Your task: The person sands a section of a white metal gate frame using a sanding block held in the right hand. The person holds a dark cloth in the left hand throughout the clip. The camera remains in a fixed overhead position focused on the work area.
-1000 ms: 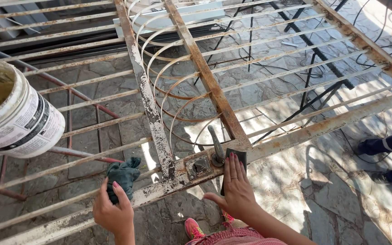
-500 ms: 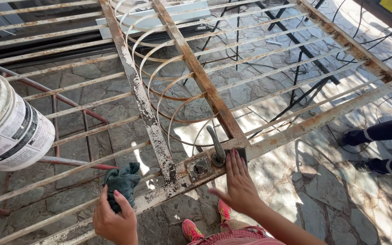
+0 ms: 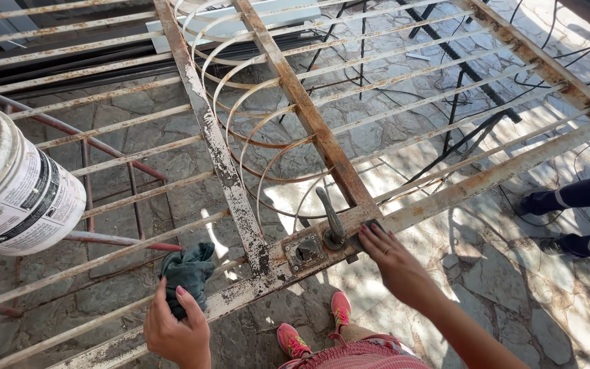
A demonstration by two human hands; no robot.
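Left hand (image 3: 175,331) closed around a dark green rag (image 3: 189,273), pressed against the lower rail of the rusty metal gate (image 3: 308,116). Right hand (image 3: 394,260) open, fingers flat on the same rail, touching just right of the lever handle (image 3: 331,219). White bucket (image 3: 18,188) sits well left of the handle.

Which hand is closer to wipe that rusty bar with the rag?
Left, probably. The left hand already grips the rag right beside the rusty bar of the gate. The right hand holds no cloth; its fingertips rest on the frame next to the handle.
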